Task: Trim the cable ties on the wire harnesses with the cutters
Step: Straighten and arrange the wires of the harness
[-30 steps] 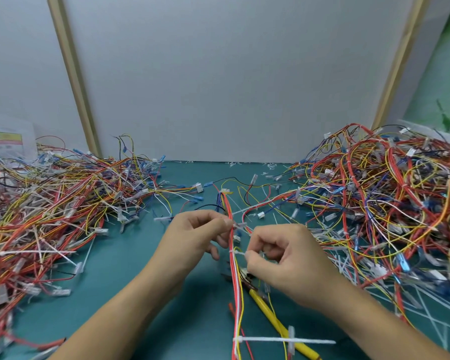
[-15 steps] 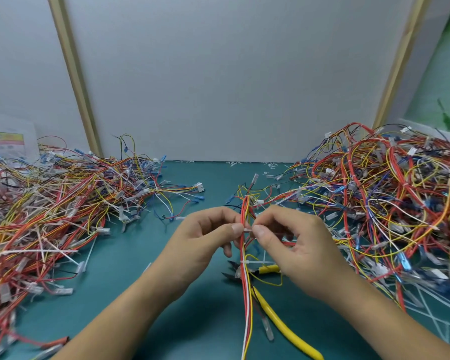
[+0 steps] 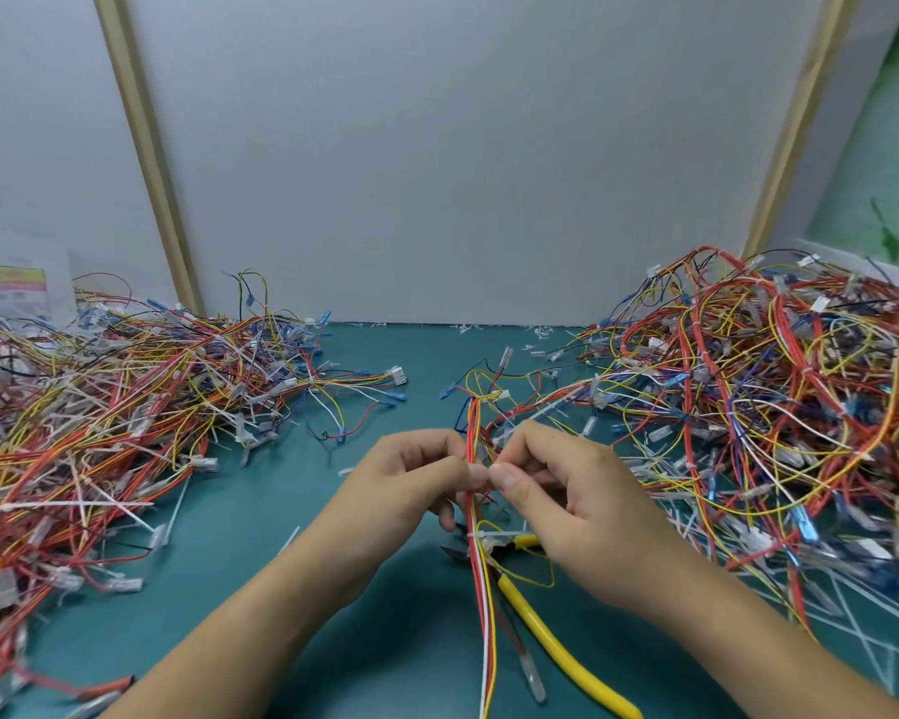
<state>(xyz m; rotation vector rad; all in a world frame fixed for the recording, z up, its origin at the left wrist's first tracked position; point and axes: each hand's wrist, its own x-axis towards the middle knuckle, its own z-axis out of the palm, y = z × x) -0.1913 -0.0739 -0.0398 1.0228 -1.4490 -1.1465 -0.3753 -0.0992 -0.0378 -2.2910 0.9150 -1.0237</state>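
The 2 hands meet at mid-table, each pinching the same wire harness (image 3: 485,620) between thumb and curled fingers: the left hand (image 3: 411,485) grips it from the left, the right hand (image 3: 567,505) from the right, thumb tips almost touching. The harness runs upright between them. Just below the hands, 1 white cable tie (image 3: 499,535) wraps it. The yellow-handled cutters (image 3: 554,643) lie on the green mat (image 3: 229,537) under the harness, untouched. Tangled wire piles sit left (image 3: 100,407) and right (image 3: 774,407).
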